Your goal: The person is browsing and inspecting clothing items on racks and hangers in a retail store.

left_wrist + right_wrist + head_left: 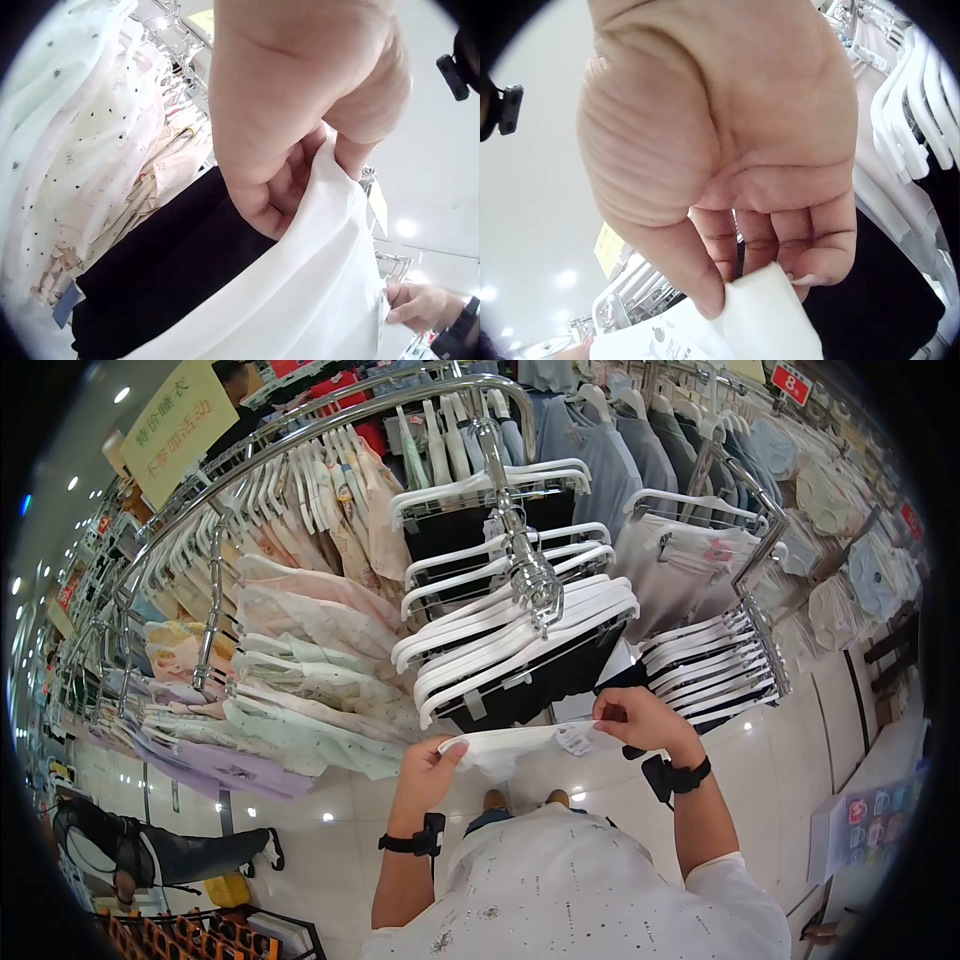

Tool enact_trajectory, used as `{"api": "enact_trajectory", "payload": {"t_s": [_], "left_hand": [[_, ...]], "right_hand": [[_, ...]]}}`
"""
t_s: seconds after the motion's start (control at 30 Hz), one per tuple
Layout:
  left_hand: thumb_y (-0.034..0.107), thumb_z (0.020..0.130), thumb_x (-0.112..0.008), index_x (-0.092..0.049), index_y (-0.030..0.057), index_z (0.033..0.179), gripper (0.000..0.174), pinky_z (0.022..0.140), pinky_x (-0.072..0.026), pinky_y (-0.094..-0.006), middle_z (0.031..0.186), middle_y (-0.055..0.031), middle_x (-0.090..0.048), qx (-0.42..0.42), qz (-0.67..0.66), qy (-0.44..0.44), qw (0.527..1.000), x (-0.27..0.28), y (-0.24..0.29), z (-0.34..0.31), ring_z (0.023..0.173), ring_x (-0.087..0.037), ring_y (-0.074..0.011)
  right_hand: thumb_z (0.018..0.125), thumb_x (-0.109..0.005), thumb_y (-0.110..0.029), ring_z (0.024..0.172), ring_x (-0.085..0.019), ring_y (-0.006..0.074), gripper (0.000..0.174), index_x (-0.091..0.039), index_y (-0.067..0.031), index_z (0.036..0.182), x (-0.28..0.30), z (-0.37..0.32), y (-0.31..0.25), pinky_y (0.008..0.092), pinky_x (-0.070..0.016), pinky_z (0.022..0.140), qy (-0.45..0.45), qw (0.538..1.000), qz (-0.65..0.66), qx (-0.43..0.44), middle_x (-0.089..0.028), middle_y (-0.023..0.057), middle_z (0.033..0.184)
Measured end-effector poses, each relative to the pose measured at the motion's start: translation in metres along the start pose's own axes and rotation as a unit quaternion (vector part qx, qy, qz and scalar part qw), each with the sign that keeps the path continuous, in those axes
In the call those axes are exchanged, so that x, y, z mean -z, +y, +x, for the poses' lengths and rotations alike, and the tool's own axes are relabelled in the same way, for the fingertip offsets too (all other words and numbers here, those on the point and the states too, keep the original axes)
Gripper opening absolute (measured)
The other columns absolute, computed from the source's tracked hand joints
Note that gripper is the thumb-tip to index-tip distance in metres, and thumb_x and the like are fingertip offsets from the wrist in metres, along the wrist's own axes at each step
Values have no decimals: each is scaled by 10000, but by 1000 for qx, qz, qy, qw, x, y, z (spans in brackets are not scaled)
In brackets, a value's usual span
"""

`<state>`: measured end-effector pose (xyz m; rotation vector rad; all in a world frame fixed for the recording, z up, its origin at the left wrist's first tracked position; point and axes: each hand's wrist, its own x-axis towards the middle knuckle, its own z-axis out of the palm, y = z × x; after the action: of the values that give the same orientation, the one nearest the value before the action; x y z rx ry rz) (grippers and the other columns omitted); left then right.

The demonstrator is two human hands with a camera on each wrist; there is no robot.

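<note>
A white garment (510,745) is stretched between both hands, just below the rack's front hangers. My left hand (428,772) pinches its left end between thumb and curled fingers; in the left wrist view the hand (300,97) grips the white cloth (300,285) by its top edge. At the other end, my right hand (645,718) pinches the edge, and in the right wrist view the thumb and fingers of the hand (727,150) hold the white fabric (769,315). A printed tag (573,740) hangs near the right end.
White hangers (530,640) with black garments (560,685) fill the metal rack directly ahead. Pale patterned clothes (310,690) hang at the left, grey ones (640,460) behind at the right. A person in dark trousers (215,852) is at lower left. A display box (865,820) stands at right.
</note>
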<state>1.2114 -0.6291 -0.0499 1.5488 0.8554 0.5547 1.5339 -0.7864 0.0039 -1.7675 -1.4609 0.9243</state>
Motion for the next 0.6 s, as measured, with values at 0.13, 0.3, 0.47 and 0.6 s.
{"api": "enact_trajectory", "payload": {"t_s": [0.13, 0.3, 0.47, 0.6], "left_hand": [[229, 974, -692, -703, -30, 994, 260, 712, -458, -236, 870, 15, -670, -7, -21, -13, 1000, 2, 9, 1, 781, -552, -60], [168, 981, -671, -704, -15, 1028, 191, 694, -431, -225, 854, 29, -644, -30, -39, -16, 999, 4, 21, -4, 762, -508, -57], [159, 987, -662, -696, -17, 1018, 182, 691, -427, -223, 840, 36, -634, -42, 1, -12, 999, 10, 31, -3, 755, -506, -56], [164, 997, -645, -688, -17, 1006, 187, 713, -433, -224, 844, 28, -636, -43, -16, -26, 999, 7, 37, -6, 776, -518, -61]], "right_hand": [[839, -688, -50, 696, -617, 176, 102, -618, 20, 864, -6, 0, 7, 307, -502, 668, -18, 998, 24, -58, -645, 101, 747], [812, -664, -29, 736, -603, 135, 88, -591, 12, 840, -28, 2, 42, 299, -494, 668, 46, 996, 78, 20, -638, 80, 768], [846, -700, -50, 726, -548, 90, 150, -623, -18, 970, -53, -6, 54, 265, -480, 678, 31, 957, 285, -42, -619, 24, 764], [863, -741, -94, 677, -555, 92, 339, -666, -62, 1192, -65, -5, 70, 262, -485, 671, -68, 978, 194, -38, -624, 12, 738]]}}
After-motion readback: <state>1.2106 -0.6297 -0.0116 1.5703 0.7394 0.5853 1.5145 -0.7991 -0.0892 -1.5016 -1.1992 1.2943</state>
